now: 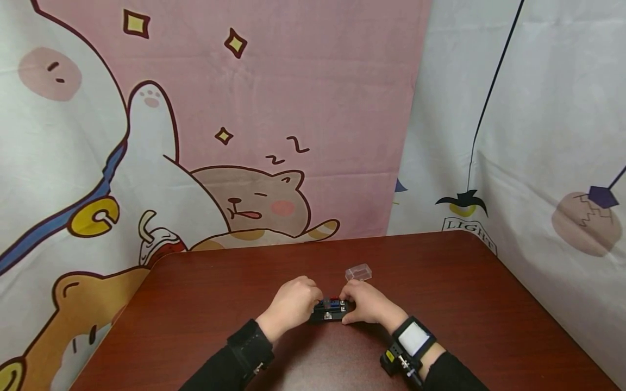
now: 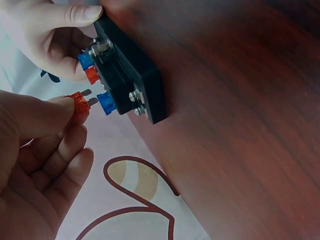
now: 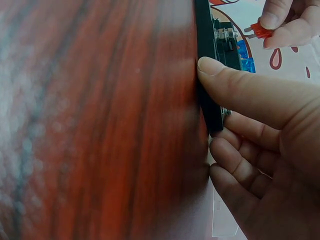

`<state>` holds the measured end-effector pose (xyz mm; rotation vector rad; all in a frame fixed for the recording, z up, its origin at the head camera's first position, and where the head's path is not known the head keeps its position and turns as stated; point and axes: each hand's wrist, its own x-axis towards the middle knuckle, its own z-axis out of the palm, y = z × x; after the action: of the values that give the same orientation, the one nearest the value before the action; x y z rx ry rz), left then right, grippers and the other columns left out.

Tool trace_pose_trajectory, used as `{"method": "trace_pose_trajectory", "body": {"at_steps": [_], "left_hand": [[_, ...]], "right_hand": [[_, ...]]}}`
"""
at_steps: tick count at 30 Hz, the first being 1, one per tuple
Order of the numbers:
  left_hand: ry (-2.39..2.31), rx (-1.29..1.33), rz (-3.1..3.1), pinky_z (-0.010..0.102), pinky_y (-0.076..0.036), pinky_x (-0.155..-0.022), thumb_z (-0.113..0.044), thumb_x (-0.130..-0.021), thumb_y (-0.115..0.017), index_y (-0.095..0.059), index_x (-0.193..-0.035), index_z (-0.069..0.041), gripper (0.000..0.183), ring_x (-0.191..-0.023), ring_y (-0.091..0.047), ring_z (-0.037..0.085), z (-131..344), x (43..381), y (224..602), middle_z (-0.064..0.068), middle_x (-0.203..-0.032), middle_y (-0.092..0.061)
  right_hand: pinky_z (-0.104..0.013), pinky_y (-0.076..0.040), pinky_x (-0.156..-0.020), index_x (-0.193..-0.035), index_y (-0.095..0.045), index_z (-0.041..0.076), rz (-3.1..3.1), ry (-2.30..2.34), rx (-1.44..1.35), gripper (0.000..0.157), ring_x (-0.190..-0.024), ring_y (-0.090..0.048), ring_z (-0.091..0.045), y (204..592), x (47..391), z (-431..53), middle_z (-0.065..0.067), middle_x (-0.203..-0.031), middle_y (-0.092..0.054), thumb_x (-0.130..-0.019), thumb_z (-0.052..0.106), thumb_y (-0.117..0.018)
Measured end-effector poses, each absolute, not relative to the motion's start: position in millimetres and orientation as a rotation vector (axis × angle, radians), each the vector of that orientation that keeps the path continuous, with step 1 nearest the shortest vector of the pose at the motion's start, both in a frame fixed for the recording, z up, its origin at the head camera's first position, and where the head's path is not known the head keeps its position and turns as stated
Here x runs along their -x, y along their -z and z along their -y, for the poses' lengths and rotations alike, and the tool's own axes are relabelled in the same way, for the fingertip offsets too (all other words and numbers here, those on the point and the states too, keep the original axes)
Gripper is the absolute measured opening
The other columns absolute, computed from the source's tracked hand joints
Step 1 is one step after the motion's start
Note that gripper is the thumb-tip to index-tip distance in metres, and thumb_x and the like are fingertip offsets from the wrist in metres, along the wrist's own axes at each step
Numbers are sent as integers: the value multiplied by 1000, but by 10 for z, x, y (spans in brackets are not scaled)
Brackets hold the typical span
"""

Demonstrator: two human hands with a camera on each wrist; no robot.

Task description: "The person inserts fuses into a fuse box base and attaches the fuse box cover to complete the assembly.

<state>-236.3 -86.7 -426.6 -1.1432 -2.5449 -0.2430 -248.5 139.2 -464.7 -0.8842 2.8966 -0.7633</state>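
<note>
A black fuse block (image 1: 329, 310) with screw terminals lies on the table between both hands. Blue and red blade fuses stand in it, among them a blue fuse (image 2: 106, 103) at the end nearer my left hand. That left hand (image 1: 296, 300) pinches a red blade fuse (image 2: 81, 102) between thumb and finger, its two metal prongs pointing toward the block and apart from it. My right hand (image 1: 368, 302) grips the block's right end, thumb (image 3: 212, 67) on the near edge and fingers behind; part of the block is hidden there.
A small clear plastic box (image 1: 358, 272) sits just beyond my right hand on the brown wooden table (image 1: 220, 288). Behind the table hangs a cloth printed with cartoon animals (image 1: 254, 201). Each wrist wears a black strap, and a device (image 1: 413, 339) is on the right one.
</note>
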Motion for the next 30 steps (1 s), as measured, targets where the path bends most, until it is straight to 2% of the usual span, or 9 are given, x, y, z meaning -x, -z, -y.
{"method": "trace_pose_trajectory", "body": {"at_steps": [30], "left_hand": [[108, 1100, 2591, 24, -48, -60, -9, -83, -78, -79, -78, -18, 10, -68, -54, 9, 762, 2364, 4333, -6, -70, -61]], "right_hand": [[-34, -49, -73, -97, -68, 11, -2883, 778, 887, 38, -81, -53, -15, 4657, 2493, -1385, 3, -91, -57, -69, 22, -91]]}}
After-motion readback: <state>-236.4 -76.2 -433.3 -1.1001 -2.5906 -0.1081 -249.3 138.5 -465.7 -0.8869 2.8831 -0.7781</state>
